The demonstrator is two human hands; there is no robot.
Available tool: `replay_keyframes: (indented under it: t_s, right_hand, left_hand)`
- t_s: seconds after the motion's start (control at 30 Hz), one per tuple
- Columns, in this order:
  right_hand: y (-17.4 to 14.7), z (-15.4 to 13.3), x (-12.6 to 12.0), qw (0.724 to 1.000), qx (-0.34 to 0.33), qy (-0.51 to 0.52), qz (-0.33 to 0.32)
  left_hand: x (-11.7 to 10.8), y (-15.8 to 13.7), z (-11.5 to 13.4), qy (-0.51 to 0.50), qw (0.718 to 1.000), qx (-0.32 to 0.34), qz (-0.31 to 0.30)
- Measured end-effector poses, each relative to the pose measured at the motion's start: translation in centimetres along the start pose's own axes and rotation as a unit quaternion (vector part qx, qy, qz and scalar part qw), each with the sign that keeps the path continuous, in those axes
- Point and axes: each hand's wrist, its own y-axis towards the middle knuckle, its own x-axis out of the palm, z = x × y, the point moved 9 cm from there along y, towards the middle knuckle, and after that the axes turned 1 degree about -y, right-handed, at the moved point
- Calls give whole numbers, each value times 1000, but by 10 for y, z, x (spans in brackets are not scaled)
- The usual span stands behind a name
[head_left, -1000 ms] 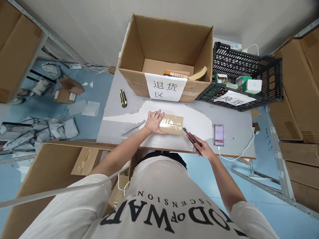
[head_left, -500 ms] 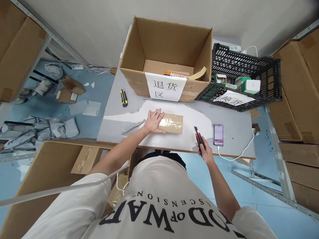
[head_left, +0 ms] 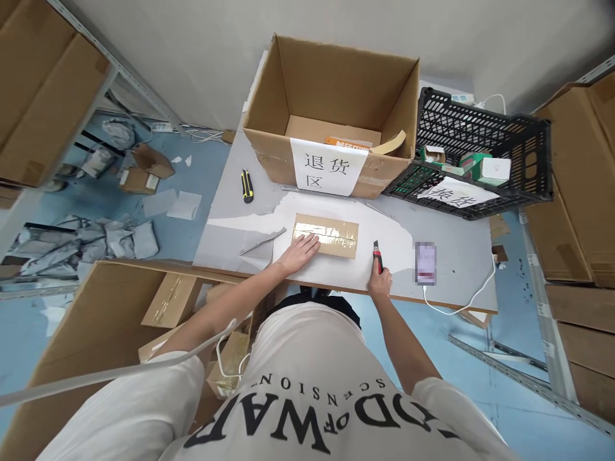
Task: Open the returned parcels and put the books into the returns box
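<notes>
A small taped cardboard box [head_left: 336,238] lies flat on the white sheet [head_left: 384,224] that covers part of the table. My left hand [head_left: 301,254] rests on the box's near left corner, fingers stretched out. To the right of the box, my right hand [head_left: 380,279] grips a red and black box cutter [head_left: 378,258] with its blade end pointing away from me. The cutter is apart from the box. Right of that hand, a phone [head_left: 425,263] with a white cable lies on the table.
A big open carton [head_left: 269,144] with a paper sign stands behind the box. Beside it is a black plastic crate [head_left: 542,160] holding small boxes. A yellow and black utility knife [head_left: 246,186] lies at the left. An open carton [head_left: 72,333] stands below the table's left edge.
My left hand has slid toward me, off the box's left end to its near corner. My right hand with the box cutter has moved left and turned the cutter more upright in view.
</notes>
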Motion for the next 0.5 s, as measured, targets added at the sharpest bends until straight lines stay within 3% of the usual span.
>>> replay_keyframes:
  t_s: [0.1,0.17,0.27,0.37,0.5]
  right_hand:
    - [0,-9,-18,999,-24,1,36]
    - [2,-28,-49,993,-68,31,93]
    - [4,-90,-104,959,-232,65,150]
    - [2,-165,-128,902,-421,1,98]
    - [12,-215,-133,868,-482,-108,54]
  left_hand:
    - [9,-2,-2,0,1000,-18,-5]
    - [12,-1,-4,-4,1000,-30,-4]
    - [16,2,-8,-18,999,-43,0]
    - [19,4,-11,-30,998,-47,5]
    - [20,4,-10,-35,999,-41,5]
